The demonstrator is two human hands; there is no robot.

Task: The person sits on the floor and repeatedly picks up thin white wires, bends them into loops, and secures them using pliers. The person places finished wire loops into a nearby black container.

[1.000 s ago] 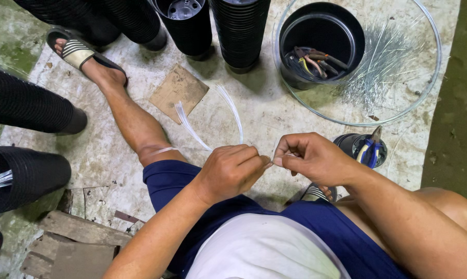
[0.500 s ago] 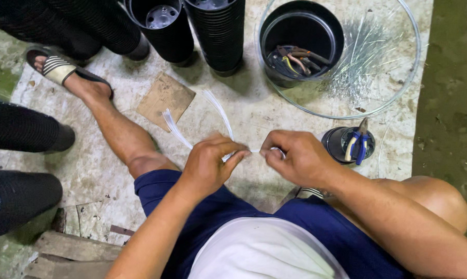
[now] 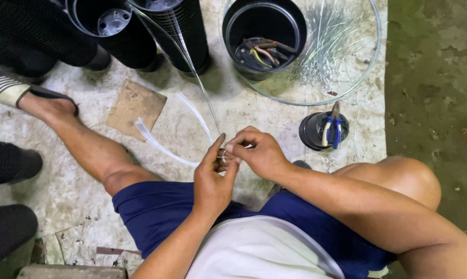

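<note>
Ahead of the hands the pale, stained floor mat carries everything; on it, up and to the right of them, a wide clear ring lies around a black pot with coloured wire scraps in its bottom, loose thin strands scattered beside it; further up and to the left stand stacks of black ribbed pots; left of the hands lies a scrap of brown cardboard; just to their right a small dark cup holds blue-handled pliers. The left hand and right hand meet fingertip to fingertip, both pinched narrow on a bundle of clear strands that trails from the pinch out to the left across the mat, while a single clear line rises from the same spot toward the pots; what sits inside the pinch is too small to tell. To do this well, I judge, the left hand should hold the bundle steady and level while the right does the fine work close to the grip; keeping the strand ends even and the long line taut and free of the pots would spare tangles; slippery strands want firm fingertip pressure, not a wide grasp.
</note>
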